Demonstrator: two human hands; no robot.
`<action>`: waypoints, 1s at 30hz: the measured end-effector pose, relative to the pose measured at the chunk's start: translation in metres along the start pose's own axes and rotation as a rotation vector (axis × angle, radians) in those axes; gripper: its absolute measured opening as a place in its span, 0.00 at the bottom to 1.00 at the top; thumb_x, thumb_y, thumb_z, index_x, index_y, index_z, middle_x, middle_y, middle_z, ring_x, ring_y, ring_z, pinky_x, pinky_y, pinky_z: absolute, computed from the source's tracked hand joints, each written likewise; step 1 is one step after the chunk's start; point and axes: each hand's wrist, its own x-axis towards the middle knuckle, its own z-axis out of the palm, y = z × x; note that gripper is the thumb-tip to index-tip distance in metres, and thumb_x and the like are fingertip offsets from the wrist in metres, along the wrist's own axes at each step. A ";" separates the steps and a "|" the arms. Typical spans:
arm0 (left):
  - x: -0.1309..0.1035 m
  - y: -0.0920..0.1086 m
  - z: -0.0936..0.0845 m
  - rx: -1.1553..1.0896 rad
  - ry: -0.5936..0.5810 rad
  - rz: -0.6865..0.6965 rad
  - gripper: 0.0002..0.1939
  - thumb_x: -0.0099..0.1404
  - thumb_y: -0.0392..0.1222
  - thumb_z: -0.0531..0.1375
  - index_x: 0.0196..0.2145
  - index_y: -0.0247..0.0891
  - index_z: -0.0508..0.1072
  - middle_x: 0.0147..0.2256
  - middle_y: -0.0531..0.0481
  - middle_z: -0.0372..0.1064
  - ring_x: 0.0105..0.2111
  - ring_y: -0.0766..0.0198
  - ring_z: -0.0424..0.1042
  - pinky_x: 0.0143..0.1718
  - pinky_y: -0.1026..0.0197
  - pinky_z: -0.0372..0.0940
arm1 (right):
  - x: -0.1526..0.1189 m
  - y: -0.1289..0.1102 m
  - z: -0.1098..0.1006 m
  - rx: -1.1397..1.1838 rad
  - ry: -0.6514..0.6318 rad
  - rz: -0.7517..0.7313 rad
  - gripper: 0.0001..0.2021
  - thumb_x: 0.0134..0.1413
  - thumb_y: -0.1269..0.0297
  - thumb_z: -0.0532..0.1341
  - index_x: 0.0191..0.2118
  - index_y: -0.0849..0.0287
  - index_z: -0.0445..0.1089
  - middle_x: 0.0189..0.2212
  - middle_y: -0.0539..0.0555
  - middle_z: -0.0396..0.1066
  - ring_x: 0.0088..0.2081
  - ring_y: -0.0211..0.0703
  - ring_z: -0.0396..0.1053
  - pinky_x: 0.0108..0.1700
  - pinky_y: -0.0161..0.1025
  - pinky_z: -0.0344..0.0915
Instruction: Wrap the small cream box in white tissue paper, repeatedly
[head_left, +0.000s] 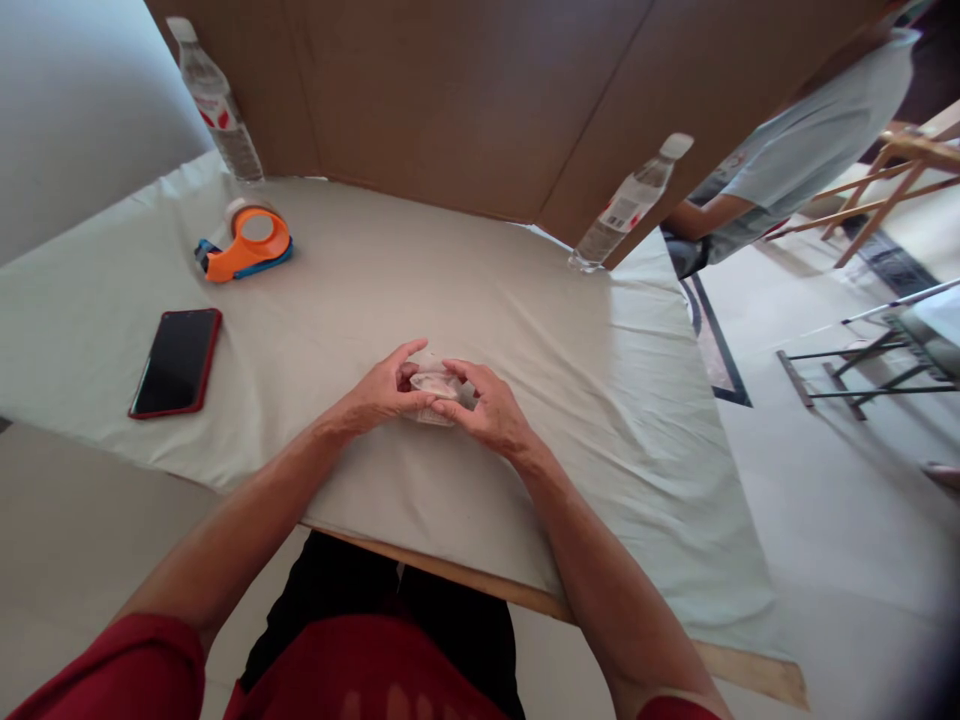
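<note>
The handling step is in hand: left hand (386, 387) at nine o'clock, right hand (489, 405) at three, pinching a pale packet (436, 385); next likely calls for light pressure.

Pale item (435, 384) partly covered, kind unclear

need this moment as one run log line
left hand: holding small translucent pack | right hand: holding same pack | red-edged smartphone: flat on tablecloth | orange tape dispenser: on tablecloth, beyond smartphone
</note>
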 end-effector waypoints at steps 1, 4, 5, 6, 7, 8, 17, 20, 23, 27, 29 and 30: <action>0.000 0.000 0.000 -0.006 0.002 -0.005 0.55 0.54 0.48 0.72 0.71 0.35 0.49 0.53 0.36 0.72 0.50 0.52 0.75 0.48 0.56 0.67 | 0.001 -0.001 0.000 0.009 -0.019 0.024 0.29 0.54 0.45 0.67 0.58 0.56 0.71 0.50 0.60 0.78 0.50 0.54 0.74 0.52 0.51 0.69; 0.000 0.001 0.002 0.001 0.021 -0.022 0.53 0.55 0.48 0.72 0.70 0.36 0.51 0.51 0.38 0.72 0.48 0.54 0.75 0.46 0.57 0.67 | 0.004 -0.004 -0.003 0.033 -0.075 0.111 0.32 0.54 0.45 0.67 0.60 0.58 0.69 0.45 0.59 0.79 0.43 0.50 0.75 0.49 0.48 0.69; 0.000 0.001 0.003 0.005 0.030 -0.024 0.52 0.55 0.48 0.71 0.70 0.36 0.52 0.50 0.39 0.72 0.47 0.55 0.75 0.45 0.58 0.66 | 0.004 -0.006 -0.005 0.038 -0.089 0.131 0.33 0.54 0.45 0.67 0.60 0.59 0.69 0.44 0.58 0.79 0.42 0.49 0.75 0.48 0.47 0.70; 0.000 0.001 0.004 0.006 0.040 -0.025 0.51 0.55 0.48 0.71 0.70 0.36 0.53 0.50 0.39 0.72 0.46 0.56 0.75 0.44 0.58 0.66 | 0.004 -0.008 -0.007 0.043 -0.098 0.144 0.33 0.54 0.45 0.66 0.60 0.59 0.69 0.43 0.58 0.79 0.41 0.49 0.75 0.47 0.46 0.70; 0.000 0.001 0.005 0.003 0.051 -0.025 0.51 0.54 0.47 0.71 0.69 0.36 0.54 0.49 0.40 0.71 0.45 0.57 0.75 0.44 0.59 0.66 | 0.004 -0.009 -0.008 0.047 -0.099 0.150 0.32 0.53 0.45 0.67 0.60 0.58 0.69 0.43 0.57 0.79 0.40 0.48 0.75 0.46 0.45 0.70; 0.000 0.001 0.005 0.000 0.061 -0.026 0.50 0.54 0.47 0.71 0.69 0.36 0.54 0.49 0.41 0.71 0.44 0.58 0.74 0.43 0.59 0.66 | 0.003 -0.009 -0.010 0.051 -0.084 0.154 0.32 0.53 0.45 0.67 0.59 0.58 0.70 0.42 0.57 0.79 0.40 0.48 0.74 0.46 0.45 0.70; 0.001 0.001 0.006 0.002 0.045 -0.034 0.51 0.53 0.45 0.71 0.69 0.34 0.53 0.48 0.41 0.70 0.44 0.57 0.74 0.43 0.59 0.68 | 0.005 0.013 -0.009 0.270 0.080 0.348 0.25 0.54 0.53 0.62 0.56 0.61 0.70 0.47 0.62 0.77 0.41 0.47 0.73 0.42 0.44 0.70; 0.000 0.003 0.005 0.021 0.029 -0.032 0.51 0.54 0.45 0.70 0.70 0.34 0.52 0.49 0.40 0.70 0.45 0.57 0.74 0.43 0.59 0.68 | 0.009 0.012 0.000 0.370 0.042 0.370 0.21 0.54 0.52 0.61 0.49 0.60 0.73 0.35 0.55 0.77 0.35 0.44 0.71 0.39 0.41 0.68; 0.000 0.004 0.006 0.029 0.019 -0.029 0.50 0.55 0.45 0.69 0.70 0.35 0.51 0.49 0.41 0.70 0.44 0.59 0.74 0.42 0.61 0.67 | 0.013 0.009 0.005 0.440 0.046 0.343 0.14 0.53 0.52 0.62 0.37 0.59 0.74 0.27 0.50 0.72 0.30 0.39 0.65 0.36 0.38 0.64; 0.000 0.004 0.007 0.014 0.036 -0.034 0.49 0.55 0.43 0.70 0.69 0.36 0.54 0.46 0.44 0.70 0.40 0.64 0.73 0.39 0.63 0.66 | 0.013 0.002 0.005 0.448 0.055 0.286 0.13 0.53 0.53 0.62 0.31 0.58 0.73 0.25 0.48 0.69 0.29 0.37 0.63 0.35 0.37 0.62; 0.001 0.004 0.008 0.006 0.048 -0.035 0.48 0.54 0.43 0.70 0.68 0.36 0.55 0.45 0.46 0.71 0.38 0.65 0.72 0.38 0.64 0.65 | 0.011 -0.001 0.002 0.424 0.045 0.271 0.12 0.54 0.54 0.61 0.31 0.58 0.74 0.25 0.48 0.69 0.30 0.38 0.64 0.35 0.37 0.62; 0.001 0.003 0.008 0.004 0.051 -0.036 0.48 0.54 0.43 0.70 0.68 0.36 0.55 0.44 0.46 0.71 0.37 0.66 0.72 0.38 0.64 0.65 | 0.010 -0.003 0.001 0.412 0.037 0.267 0.13 0.55 0.54 0.61 0.31 0.58 0.74 0.26 0.49 0.70 0.30 0.38 0.64 0.35 0.37 0.62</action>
